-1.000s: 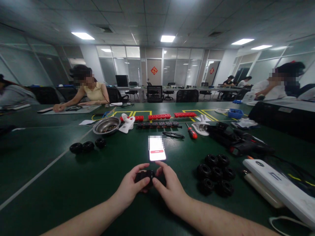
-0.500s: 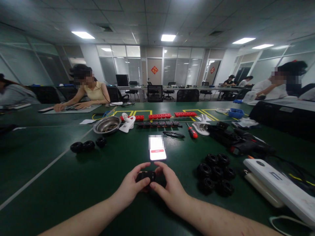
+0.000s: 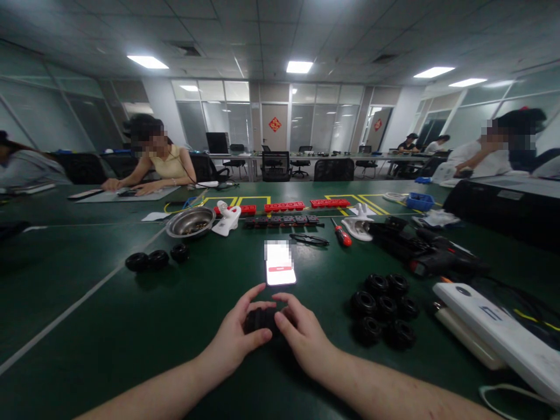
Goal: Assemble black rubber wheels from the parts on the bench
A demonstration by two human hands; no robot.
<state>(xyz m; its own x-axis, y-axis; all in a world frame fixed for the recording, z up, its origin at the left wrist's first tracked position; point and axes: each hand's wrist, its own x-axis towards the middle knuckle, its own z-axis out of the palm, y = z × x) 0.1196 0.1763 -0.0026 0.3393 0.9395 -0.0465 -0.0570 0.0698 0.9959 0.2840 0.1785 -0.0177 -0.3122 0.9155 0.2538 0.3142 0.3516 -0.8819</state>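
Observation:
Low over the near middle of the green table [image 3: 196,326], a dark black part [image 3: 261,319], rounded and partly covered by fingers, sits between my two hands. My left hand [image 3: 234,332] grips its left side, with the thumb along the near side and the index finger stretched out beyond it. My right hand [image 3: 306,335] curls around the right end, its thumb against the part. Just past my fingertips lies a lit phone [image 3: 280,263]. Several black ring-shaped wheels [image 3: 385,308] are grouped to the right of my hands.
More black wheels [image 3: 158,259] and a metal bowl [image 3: 191,222] are at left. Farther back lie red trays [image 3: 284,206], a black strip [image 3: 282,221] and a red screwdriver [image 3: 342,234]. A black power tool [image 3: 431,254] and a white device [image 3: 494,326] occupy the right. Other people sit around.
My left thumb and index finger have spread farther apart around the black part. My right thumb has moved up onto its end. The part has turned slightly.

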